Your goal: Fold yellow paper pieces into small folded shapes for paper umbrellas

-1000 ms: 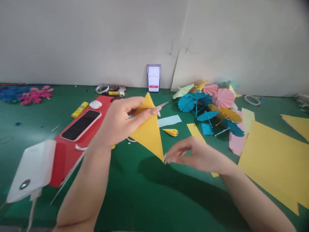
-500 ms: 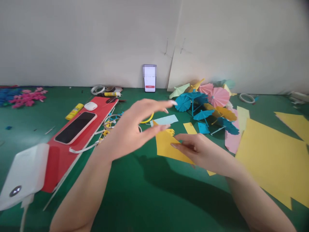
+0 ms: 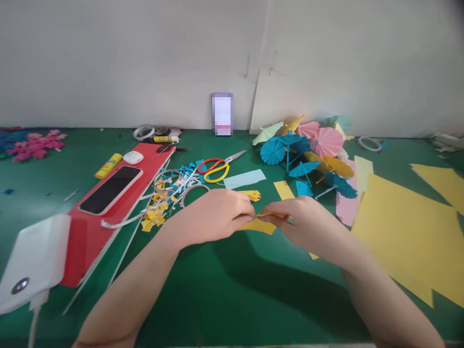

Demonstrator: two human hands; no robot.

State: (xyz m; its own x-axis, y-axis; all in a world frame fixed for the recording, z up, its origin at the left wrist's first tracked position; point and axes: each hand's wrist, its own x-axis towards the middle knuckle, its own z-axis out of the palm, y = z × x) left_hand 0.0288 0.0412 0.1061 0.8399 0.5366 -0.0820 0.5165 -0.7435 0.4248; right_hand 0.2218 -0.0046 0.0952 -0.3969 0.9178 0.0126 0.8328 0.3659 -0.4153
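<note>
A small piece of yellow paper (image 3: 261, 225) is pinched between my two hands above the green table (image 3: 232, 290). My left hand (image 3: 217, 212) is closed on its left end, fingertips together. My right hand (image 3: 295, 217) grips the right side, where an edge of the paper shows between thumb and fingers. Part of the sheet is hidden by the fingers. Just beyond my left hand lie a cut yellow scrap (image 3: 252, 195) and a pale blue strip (image 3: 244, 179). Scissors (image 3: 217, 166) with red and yellow handles rest behind them, blades apart.
Paper umbrellas (image 3: 304, 154) are heaped at back right, near large yellow sheets (image 3: 409, 227). Clippings (image 3: 159, 205) and a tape ring (image 3: 195, 191) lie left of centre. A red board (image 3: 87, 237) carries a phone (image 3: 110, 190) and white power bank (image 3: 36, 261). Another phone (image 3: 222, 113) leans on the wall.
My left hand has come down and its spread fingers have closed on the yellow paper. The paper has turned in my right hand, and the scissors and clippings are uncovered.
</note>
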